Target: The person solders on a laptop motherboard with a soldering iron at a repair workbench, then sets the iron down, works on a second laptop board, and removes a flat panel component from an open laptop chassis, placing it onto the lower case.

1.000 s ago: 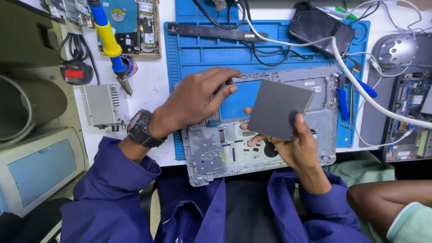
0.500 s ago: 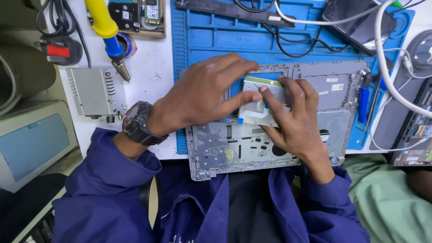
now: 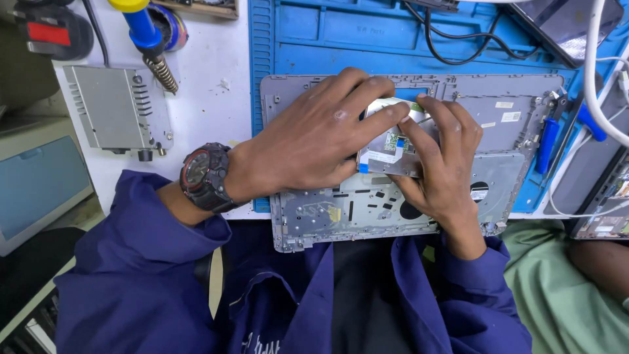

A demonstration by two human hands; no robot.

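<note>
I see a grey laptop palmrest shell (image 3: 517,141) lying inner side up on the blue work mat (image 3: 314,39), its long axis running left to right, its near edge overhanging the bench toward my lap. Seated in the shell's middle recess is a flat touchpad module (image 3: 392,145), circuit side up, long axis roughly left to right and slightly tilted. My left hand (image 3: 308,141) lies spread over it, fingertips pressing its upper left edge. My right hand (image 3: 442,160) presses its right side, fingers flat, thumb under the near edge. Both hands bear on the module without closing round it. A blue tool (image 3: 547,144) rests at the shell's right end
</note>
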